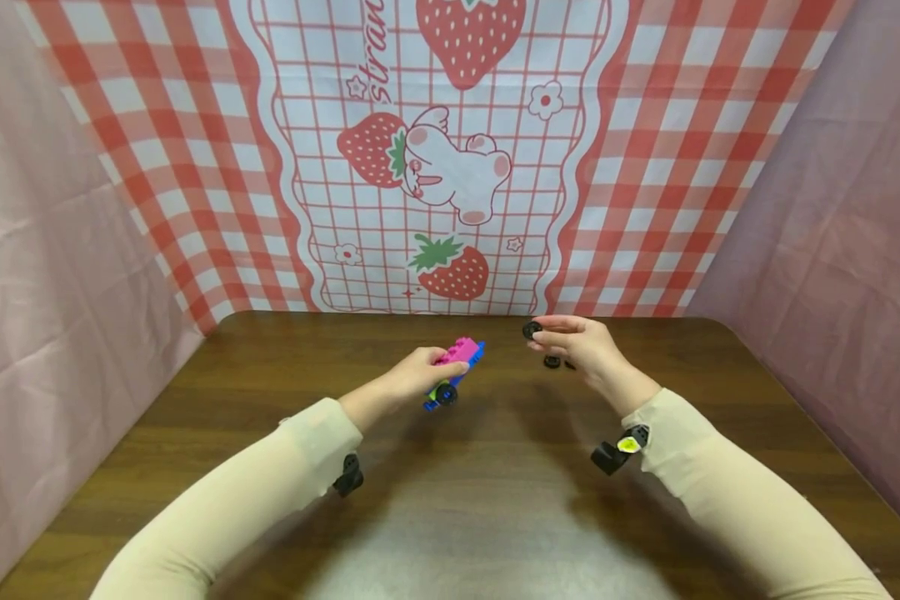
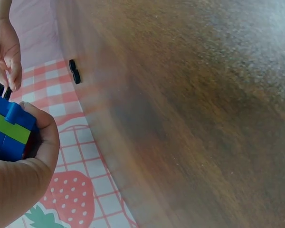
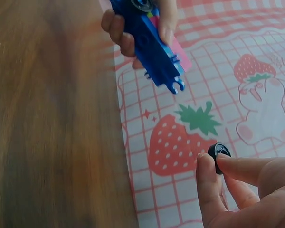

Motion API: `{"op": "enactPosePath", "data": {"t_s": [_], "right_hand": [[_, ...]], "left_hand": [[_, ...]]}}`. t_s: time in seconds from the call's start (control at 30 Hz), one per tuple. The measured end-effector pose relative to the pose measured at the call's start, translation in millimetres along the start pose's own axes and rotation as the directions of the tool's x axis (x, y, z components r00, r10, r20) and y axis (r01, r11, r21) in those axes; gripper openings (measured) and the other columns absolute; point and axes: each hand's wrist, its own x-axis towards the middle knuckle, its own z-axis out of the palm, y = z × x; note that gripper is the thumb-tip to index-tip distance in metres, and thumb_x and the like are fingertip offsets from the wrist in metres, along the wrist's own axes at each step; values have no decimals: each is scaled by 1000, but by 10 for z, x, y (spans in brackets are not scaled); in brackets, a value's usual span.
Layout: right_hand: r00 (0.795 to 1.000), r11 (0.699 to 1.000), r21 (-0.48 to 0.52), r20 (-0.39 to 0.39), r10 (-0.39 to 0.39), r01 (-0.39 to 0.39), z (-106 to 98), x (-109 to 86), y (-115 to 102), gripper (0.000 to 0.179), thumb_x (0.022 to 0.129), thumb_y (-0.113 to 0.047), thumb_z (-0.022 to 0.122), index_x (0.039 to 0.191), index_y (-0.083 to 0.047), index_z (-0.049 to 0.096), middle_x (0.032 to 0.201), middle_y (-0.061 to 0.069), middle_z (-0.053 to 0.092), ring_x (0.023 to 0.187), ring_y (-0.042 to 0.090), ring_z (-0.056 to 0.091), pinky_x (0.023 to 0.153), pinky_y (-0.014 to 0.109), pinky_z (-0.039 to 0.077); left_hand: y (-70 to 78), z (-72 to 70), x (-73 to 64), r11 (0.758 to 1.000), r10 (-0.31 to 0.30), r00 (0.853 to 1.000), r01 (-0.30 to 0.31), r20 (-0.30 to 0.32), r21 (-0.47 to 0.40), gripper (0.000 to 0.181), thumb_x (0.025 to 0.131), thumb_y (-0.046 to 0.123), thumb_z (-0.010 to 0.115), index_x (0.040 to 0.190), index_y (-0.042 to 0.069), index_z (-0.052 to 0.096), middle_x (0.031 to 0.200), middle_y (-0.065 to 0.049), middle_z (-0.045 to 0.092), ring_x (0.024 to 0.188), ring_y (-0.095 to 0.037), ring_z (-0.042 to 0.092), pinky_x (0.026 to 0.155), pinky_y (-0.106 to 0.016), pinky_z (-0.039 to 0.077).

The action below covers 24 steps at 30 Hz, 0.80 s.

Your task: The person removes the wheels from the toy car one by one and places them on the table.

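My left hand (image 1: 414,373) grips a toy brick vehicle (image 1: 459,354) above the table, thumb along its side. It has a blue base, pink studded bricks on top and a lime green layer; a black wheel (image 1: 446,394) is fitted near its lower end. In the right wrist view the underside of the blue base (image 3: 154,52) faces the camera, with bare axle pegs and a hook at its far end. Between thumb and fingertips my right hand (image 1: 588,350) pinches a loose black wheel (image 3: 219,157), held apart from the vehicle.
Two black wheels (image 2: 74,71) rest on the wooden table (image 1: 450,500) near its far edge, partly behind the right hand in the head view. A checked strawberry cloth (image 1: 435,167) hangs behind the table, with pink curtains (image 1: 832,208) at the sides.
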Motion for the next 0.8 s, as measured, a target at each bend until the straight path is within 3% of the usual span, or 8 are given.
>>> {"op": "enactPosePath", "data": {"t_s": [0.27,0.47,0.67,0.8], "right_hand": [[999,998,58,-28,15,-13,-217,5,16,48,90,0,64,134,10,47,85,-6,72,78,9,72,85,26,54],[998,998,66,-61,23,-19,-367,19,56,31,90,2,64,121,3,59,82,-5,72,76,8,72,84,25,55],[997,994,103,-67,46,-39,-496,46,104,21,90,4,62,110,-1,62,81,-2,72,77,10,72,83,25,54],[996,994,94,-71,56,-49,-573,54,119,28,90,4,61,118,3,59,82,-2,72,78,11,72,85,26,54]], "left_hand": [[-26,8,8,1000,-1,1000,1,-13,-9,35,94,28,61,105,-5,61,85,-3,57,73,-10,50,62,-20,42],[-47,6,16,1000,3,1000,-4,-7,-30,34,94,28,60,106,-3,61,87,-3,59,77,-11,52,66,-21,43],[-57,-29,-20,997,-19,999,21,27,-75,36,97,28,55,113,-4,57,88,-2,57,76,-9,53,65,-20,44],[-56,-67,-51,994,-52,997,58,58,-94,38,99,28,51,119,-4,54,90,-3,57,77,-11,54,64,-20,45]]}}
